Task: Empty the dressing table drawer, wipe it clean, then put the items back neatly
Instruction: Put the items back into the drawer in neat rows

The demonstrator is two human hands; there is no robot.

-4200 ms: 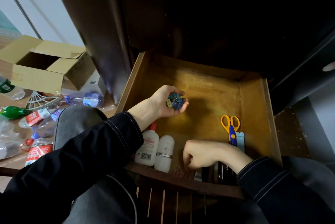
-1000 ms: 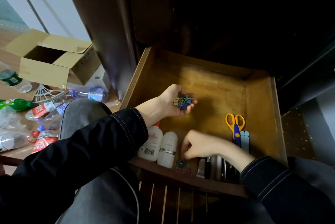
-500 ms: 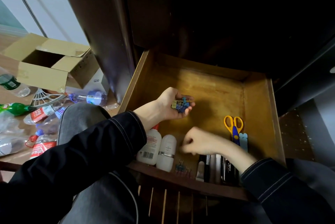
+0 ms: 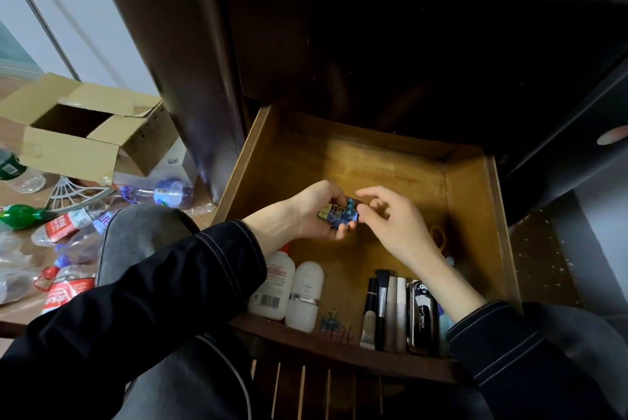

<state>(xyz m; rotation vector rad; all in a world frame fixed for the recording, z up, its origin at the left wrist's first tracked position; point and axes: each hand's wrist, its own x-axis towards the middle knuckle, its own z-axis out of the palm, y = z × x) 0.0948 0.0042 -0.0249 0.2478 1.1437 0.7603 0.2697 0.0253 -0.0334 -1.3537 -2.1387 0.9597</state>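
The wooden drawer [image 4: 475, 209] is pulled out in front of me. My left hand [image 4: 306, 212] hovers over its middle and cups a bunch of small blue binder clips [image 4: 341, 214]. My right hand [image 4: 394, 222] has come up beside it, and its thumb and fingertips pinch one clip at the edge of the bunch. Along the drawer's front lie two white bottles [image 4: 289, 290], a few loose binder clips [image 4: 334, 321], makeup brushes and tubes [image 4: 384, 311] and a black case [image 4: 421, 317]. The yellow scissors [image 4: 438, 236] are mostly hidden behind my right wrist.
The dark dressing table [image 4: 373, 46] rises behind the drawer. On the floor to the left stand an open cardboard box [image 4: 85, 127] and several plastic bottles [image 4: 68, 226]. My knee [image 4: 142, 236] sits left of the drawer.
My right hand has risen from the drawer's front row to the clips in my left hand. A few clips now lie by the white bottles.
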